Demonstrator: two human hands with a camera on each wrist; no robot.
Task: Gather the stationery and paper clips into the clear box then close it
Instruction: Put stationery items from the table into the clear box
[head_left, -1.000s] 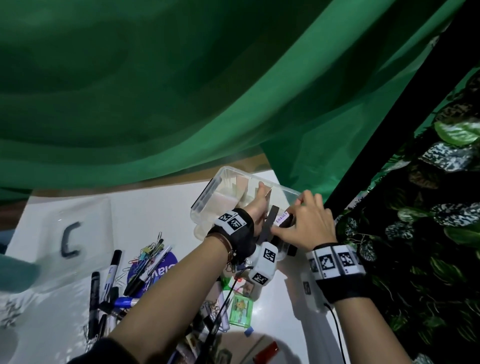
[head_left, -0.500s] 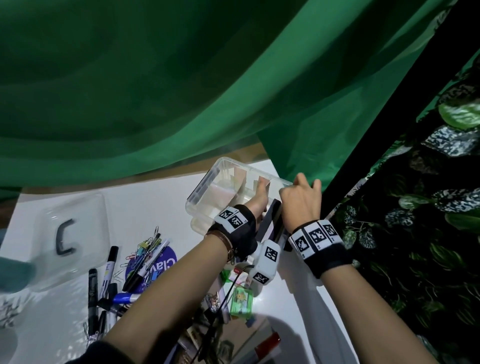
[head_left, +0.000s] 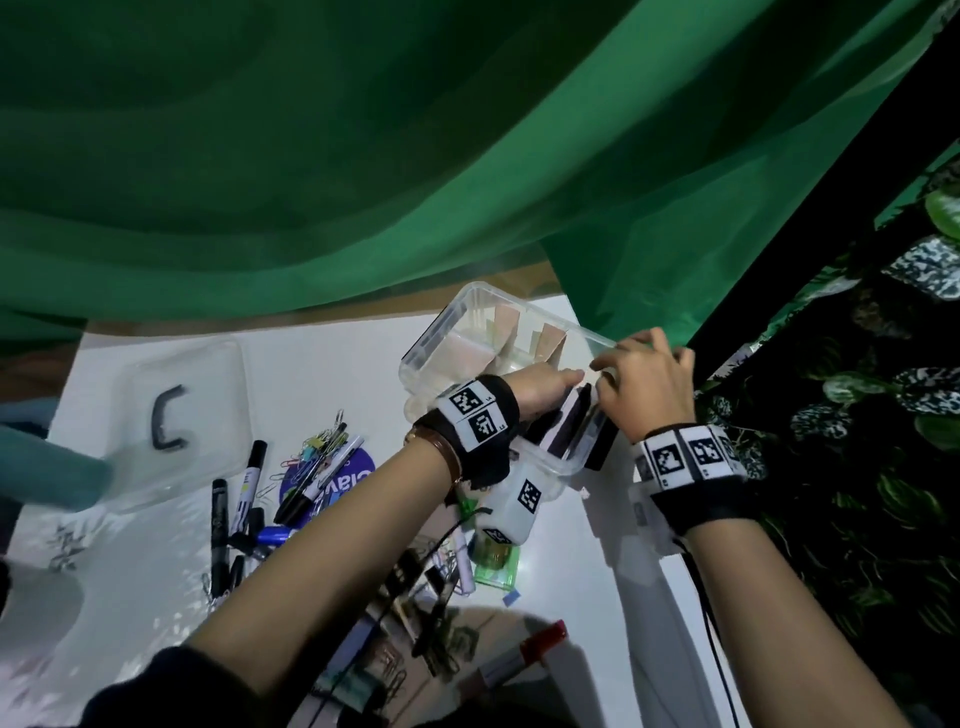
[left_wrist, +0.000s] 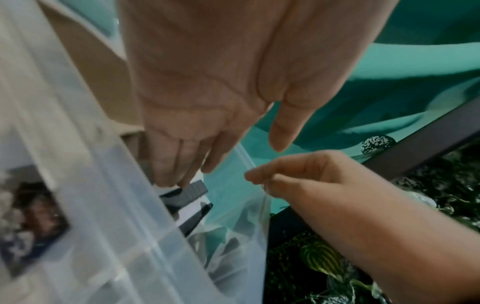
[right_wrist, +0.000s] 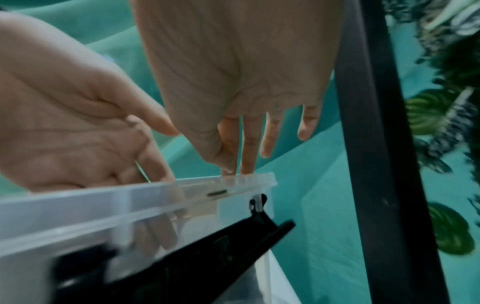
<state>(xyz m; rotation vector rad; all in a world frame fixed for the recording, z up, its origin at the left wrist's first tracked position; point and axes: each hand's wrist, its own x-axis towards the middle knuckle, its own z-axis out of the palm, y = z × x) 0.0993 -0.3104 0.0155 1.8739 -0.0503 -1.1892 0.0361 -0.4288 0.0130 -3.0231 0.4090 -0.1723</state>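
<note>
The clear box (head_left: 470, 312) sits tilted at the table's far right, with pale cards and black erasers (head_left: 569, 421) inside. My left hand (head_left: 571, 376) reaches into it with straight fingers, and its fingertips (left_wrist: 179, 182) press on a black eraser (left_wrist: 193, 192). My right hand (head_left: 605, 364) is at the box's right rim (right_wrist: 249, 181), which its thumb and forefinger pinch (right_wrist: 236, 168); the other fingers stay straight. Markers (head_left: 221, 519), pens and paper clips (head_left: 311, 447) lie on the white table at the lower left. The clear lid (head_left: 208, 364) with a black handle lies further left.
A green cloth (head_left: 363, 182) hangs over the back of the table. A black post (head_left: 810, 208) and leafy plants (head_left: 883, 415) stand close on the right. A green card holder (head_left: 496, 566), a red-capped marker (head_left: 524, 652) and binder clips lie near my forearms. The box's black latch (right_wrist: 207, 246) hangs open.
My right hand has left the black eraser it held over the box and moved up to the box's right rim. The left hand has stayed inside the box.
</note>
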